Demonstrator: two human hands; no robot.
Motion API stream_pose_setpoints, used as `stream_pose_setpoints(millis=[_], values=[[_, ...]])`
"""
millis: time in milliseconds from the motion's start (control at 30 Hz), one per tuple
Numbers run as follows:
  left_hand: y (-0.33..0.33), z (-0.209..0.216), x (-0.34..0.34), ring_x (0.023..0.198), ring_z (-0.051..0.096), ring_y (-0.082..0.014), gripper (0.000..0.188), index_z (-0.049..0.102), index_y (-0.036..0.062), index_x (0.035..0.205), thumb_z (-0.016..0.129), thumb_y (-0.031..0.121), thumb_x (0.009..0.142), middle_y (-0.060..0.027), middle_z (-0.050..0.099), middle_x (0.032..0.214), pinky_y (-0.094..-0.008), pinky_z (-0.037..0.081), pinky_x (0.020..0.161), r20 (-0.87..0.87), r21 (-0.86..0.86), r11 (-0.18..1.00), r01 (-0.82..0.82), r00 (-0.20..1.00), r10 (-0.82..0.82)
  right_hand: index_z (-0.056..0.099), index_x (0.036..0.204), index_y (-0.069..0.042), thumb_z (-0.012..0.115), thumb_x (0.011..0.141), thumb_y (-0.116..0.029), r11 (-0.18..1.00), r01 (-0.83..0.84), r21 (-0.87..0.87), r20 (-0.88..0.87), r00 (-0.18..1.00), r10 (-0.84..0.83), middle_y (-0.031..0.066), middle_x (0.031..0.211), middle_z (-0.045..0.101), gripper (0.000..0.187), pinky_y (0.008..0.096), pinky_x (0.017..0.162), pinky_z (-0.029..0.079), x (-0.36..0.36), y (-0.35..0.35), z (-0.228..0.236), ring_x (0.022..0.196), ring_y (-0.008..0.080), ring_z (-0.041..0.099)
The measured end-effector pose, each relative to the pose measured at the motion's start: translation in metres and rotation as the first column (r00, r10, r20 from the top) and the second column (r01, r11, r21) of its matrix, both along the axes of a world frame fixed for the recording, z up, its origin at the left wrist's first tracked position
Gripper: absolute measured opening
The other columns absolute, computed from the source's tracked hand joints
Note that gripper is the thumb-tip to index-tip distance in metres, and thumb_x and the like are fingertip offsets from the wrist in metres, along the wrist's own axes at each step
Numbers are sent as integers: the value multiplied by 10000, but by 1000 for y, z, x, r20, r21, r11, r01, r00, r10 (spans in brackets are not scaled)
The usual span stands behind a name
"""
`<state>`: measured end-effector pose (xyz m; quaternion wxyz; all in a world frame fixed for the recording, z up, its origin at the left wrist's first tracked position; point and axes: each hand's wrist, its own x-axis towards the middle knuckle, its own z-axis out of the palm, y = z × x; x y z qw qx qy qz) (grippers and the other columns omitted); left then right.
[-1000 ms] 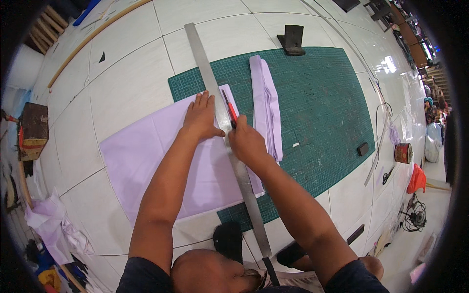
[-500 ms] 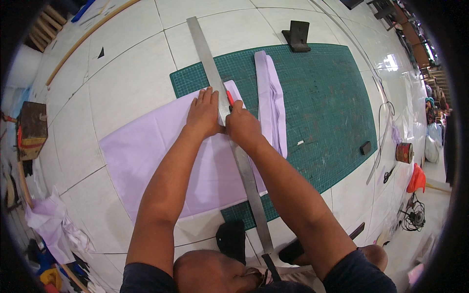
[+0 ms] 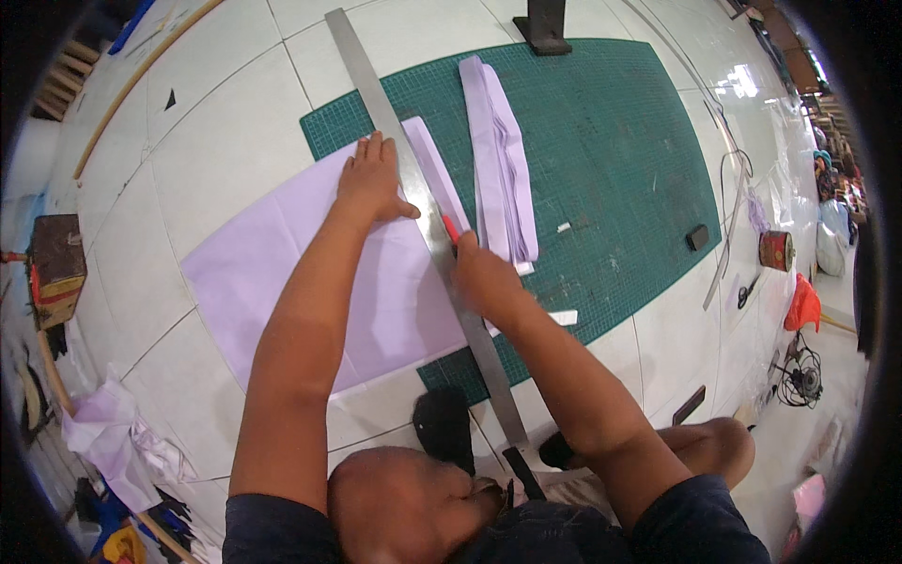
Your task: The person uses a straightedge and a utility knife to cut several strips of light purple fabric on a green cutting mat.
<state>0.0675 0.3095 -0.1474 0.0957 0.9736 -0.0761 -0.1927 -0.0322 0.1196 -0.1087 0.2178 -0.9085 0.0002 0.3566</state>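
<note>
Our right grip point(image 3: 489, 279) clasping the slim red cutter point(image 3: 450, 227), left grip point(image 3: 374, 186) splayed on folded lilac fabric point(image 3: 263, 263) partly under the long silver metal ruler point(image 3: 434, 242), we should hug its edge evenly.

It looks like a fabric workshop. Cloth point(image 3: 395, 282) and ruler point(image 3: 434, 235) lie on the cutting mat point(image 3: 611, 169), scissors point(image 3: 746, 293) right of it.

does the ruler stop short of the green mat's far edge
No, the metal ruler runs past the far edge of the green mat and over the white tiles.
</note>
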Motion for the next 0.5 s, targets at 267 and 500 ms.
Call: stream_pose_setpoints(millis=[267,500], values=[[1,-4,0,1478,192,-380,1266,221,-40,1502,896,490,572,-247,186,1586,-398,234,1209,-24,1,1000,5,1000,-5,397,1080,-18,487,918,-177,993,68,-93,-130,988,-80,296,838,661,244,571,745,516,-133,-61,20,809,487,656],[1,-12,2,1476,221,-349,1215,257,-2,1506,882,489,587,-192,214,1593,-402,270,1189,9,6,1000,17,1000,-17,419,1032,-18,508,917,-164,975,-89,-203,-164,985,56,251,801,669,207,531,676,540,-227,-116,31,748,438,678]])
